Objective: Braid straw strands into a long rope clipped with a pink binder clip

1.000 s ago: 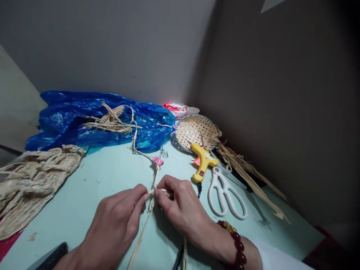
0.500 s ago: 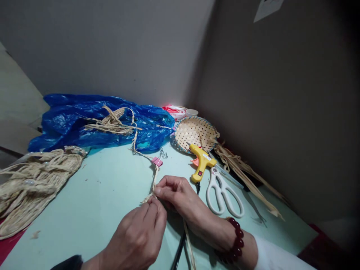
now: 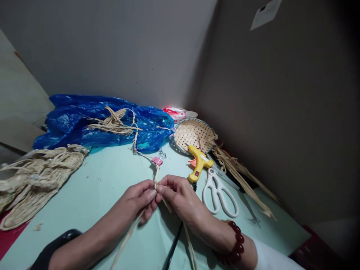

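A pale straw braid (image 3: 157, 172) runs toward me from a pink binder clip (image 3: 156, 161) on the table. My left hand (image 3: 139, 198) pinches the near end of the braid between thumb and forefinger. Right beside it, my right hand (image 3: 177, 193) pinches the same spot, fingertips almost touching the left ones. One loose straw strand (image 3: 126, 238) trails down from under my left hand, and another strand (image 3: 189, 243) hangs below my right. Beyond the clip, the finished cord continues to a bundle of straw (image 3: 115, 122).
A blue plastic bag (image 3: 70, 120) lies under the straw bundle. Woven straw sandals (image 3: 47, 180) sit at the left. To the right are a yellow glue gun (image 3: 199, 161), white scissors (image 3: 221, 195), a bamboo basket (image 3: 185, 135) and long straw strips (image 3: 244, 176). A wall rises behind.
My left hand has turned from a fist-like grip, knuckles up, to a thumb-and-finger pinch on the braid. A strand now trails below it. My right hand stays at the braid.
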`<act>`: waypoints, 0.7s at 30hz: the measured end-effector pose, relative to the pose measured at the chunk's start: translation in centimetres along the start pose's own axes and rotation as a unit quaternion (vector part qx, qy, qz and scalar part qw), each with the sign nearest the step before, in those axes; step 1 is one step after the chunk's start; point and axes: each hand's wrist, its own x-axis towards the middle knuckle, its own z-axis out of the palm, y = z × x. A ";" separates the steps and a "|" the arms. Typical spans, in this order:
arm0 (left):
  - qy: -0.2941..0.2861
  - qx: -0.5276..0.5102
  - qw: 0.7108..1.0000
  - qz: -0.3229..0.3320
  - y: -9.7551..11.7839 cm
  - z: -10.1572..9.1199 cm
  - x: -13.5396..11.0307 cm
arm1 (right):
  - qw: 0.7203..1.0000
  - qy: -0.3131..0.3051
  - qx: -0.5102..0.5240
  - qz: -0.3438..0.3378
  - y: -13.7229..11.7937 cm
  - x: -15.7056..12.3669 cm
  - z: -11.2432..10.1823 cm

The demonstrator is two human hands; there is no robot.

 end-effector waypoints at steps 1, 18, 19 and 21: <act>-0.002 -0.027 1.000 -0.013 -0.3 0.1 0.4 | 0.999 0.000 -0.035 -0.015 0.0 0.0 -0.1; 0.125 0.328 0.935 0.046 0.3 1.2 0.1 | 0.741 0.029 -0.643 -0.192 0.7 -2.1 0.3; 0.129 0.307 0.942 0.044 0.2 1.2 0.2 | 0.743 0.031 -0.640 -0.193 0.7 -2.2 0.5; 0.127 0.246 0.960 0.036 -0.1 1.2 0.2 | 0.747 0.034 -0.633 -0.200 0.9 -2.4 1.1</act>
